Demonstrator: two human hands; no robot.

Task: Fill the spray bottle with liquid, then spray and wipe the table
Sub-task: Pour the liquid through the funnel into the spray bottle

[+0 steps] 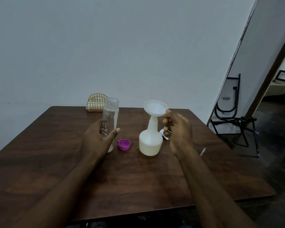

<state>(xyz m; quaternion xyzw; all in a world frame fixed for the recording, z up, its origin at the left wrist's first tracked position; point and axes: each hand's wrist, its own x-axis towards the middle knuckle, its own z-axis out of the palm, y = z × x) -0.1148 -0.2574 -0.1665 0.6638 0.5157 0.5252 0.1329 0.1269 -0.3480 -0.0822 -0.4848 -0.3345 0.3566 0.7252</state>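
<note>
Funnel seated in the spray bottle on the wooden table

The left hand [97, 139] grips a clear bottle [110, 119] upright near a purple cap [124, 144]. The right hand [178, 130] pinches the white funnel [155, 108] rim above the part-filled spray bottle [150, 142], mid-table [56, 162].

The left hand [97, 137] wraps a clear bottle [110, 119], upright and uncapped on the brown table [138, 178]. A purple cap [124, 144] lies just beside it. The right hand [178, 132] pinches the rim of a white funnel [155, 108] seated in the neck of the spray bottle [150, 142], whose lower part holds pale liquid. A gold wire holder [96, 102] stands at the far edge
</note>
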